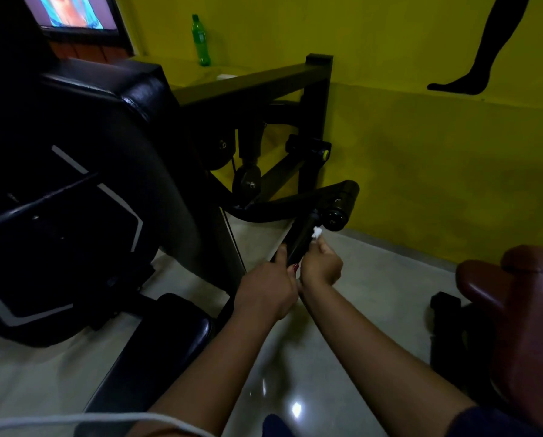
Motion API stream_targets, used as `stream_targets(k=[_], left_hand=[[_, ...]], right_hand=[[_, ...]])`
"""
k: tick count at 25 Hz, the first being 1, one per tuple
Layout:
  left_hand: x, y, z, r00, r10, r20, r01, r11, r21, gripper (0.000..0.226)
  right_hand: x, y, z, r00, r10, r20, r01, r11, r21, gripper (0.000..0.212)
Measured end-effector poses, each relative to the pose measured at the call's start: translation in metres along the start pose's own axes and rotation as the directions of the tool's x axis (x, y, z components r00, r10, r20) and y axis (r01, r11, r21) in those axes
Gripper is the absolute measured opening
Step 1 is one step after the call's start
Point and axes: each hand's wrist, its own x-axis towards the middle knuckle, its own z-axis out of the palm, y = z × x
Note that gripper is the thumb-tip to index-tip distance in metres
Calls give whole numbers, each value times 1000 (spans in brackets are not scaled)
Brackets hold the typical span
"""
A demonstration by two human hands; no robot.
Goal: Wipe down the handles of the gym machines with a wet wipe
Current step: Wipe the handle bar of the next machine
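The left hand (265, 288) grips the lower end of the handle (300, 236) while the right hand (320, 266) pinches the wipe (317, 232) against it.

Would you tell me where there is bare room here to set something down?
The glossy grey floor is bare between the right hand and the dark red padded seat, up to the yellow wall. The ledge left of the green plastic bottle looks free. It is crowded at the black handle, where the left hand grips and the right pinches the white wipe.
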Motion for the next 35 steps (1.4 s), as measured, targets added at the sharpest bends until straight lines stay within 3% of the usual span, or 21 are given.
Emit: stream_targets(k=[2,5,10,13,15,18,20,21,22,23,25,27,28,31,35], left_hand=[[1,0,0,1000,-7,9,7,1000,-4,58],[1,1,-2,1000,-5,9,5,1000,7,57],[1,2,-2,1000,-2,13,2,1000,5,56],[1,-1,-1,1000,-3,10,3,1000,-9,56],[2,-1,-2,1000,1,8,-1,1000,-10,57],[2,-1,0,1000,9,4,-9,1000,-14,57],[3,-2,0,1000,16,7,-16,1000,-12,58],[3,-1,0,1000,17,4,-17,1000,-12,57],[4,-1,0,1000,16,2,-16,1000,-15,57],[4,-1,-1,1000,15,4,-15,1000,-21,57],[3,-1,-2,1000,19,6,-18,999,-32,56],[1,-1,-3,1000,20,12,-19,999,-28,57],[2,-1,-3,1000,17,15,-16,1000,-25,57],[2,0,-4,1000,10,20,-9,1000,-24,56],[1,-1,-5,999,13,31,-12,1000,-26,56]], right_hand=[[1,1,0,986,157,50,-163,976,147,25],[34,-13,11,836,460,300,-547,752,368,26],[37,-2,1,720,394,571,-670,608,426,27],[33,5,2,728,410,549,-668,605,434,24],[34,1,12,787,443,430,-615,628,478,25],[26,0,15,927,340,157,-373,803,464,27],[9,-2,10,999,20,-35,-13,983,180,24],[6,-1,8,970,-240,-46,239,971,-30,22],[7,-1,6,883,-470,11,462,863,-205,20],[13,-3,7,791,-605,89,597,732,-328,18],[28,-14,15,647,-717,257,730,486,-481,11],[37,-30,24,543,-720,433,737,161,-656,9],[38,-36,26,558,-649,517,706,44,-707,10],[32,-47,24,666,-482,569,644,-14,-765,15],[30,-50,18,607,-455,651,653,-180,-735,16]])
